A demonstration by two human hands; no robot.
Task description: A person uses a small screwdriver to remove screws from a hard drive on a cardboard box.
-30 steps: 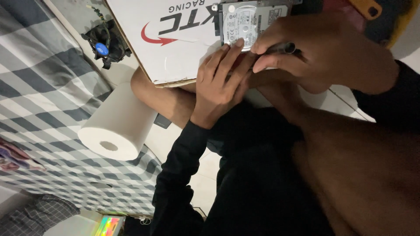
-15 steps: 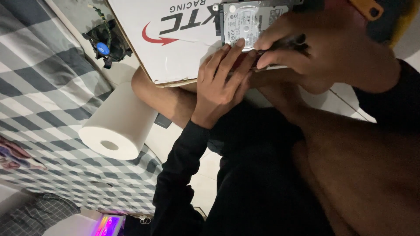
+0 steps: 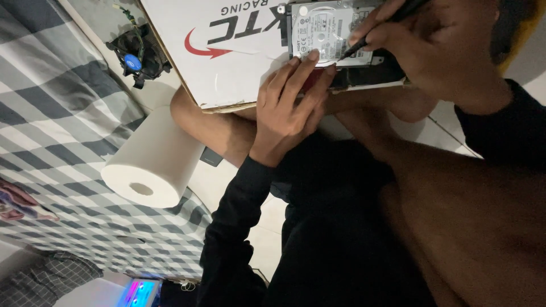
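A silver hard drive lies on a white cardboard box that rests on my legs. My left hand lies flat at the drive's near edge, fingertips touching it. My right hand grips a thin black screwdriver whose tip points down onto the drive's right part. Both arms wear black sleeves.
A white paper roll lies on a grey-and-white checked cloth at the left. A black cooling fan with a blue hub sits at the top left. A lit coloured strip glows at the bottom.
My right hand has lifted a little and brought the screwdriver's tip onto the drive. The left hand stays on the drive's edge.
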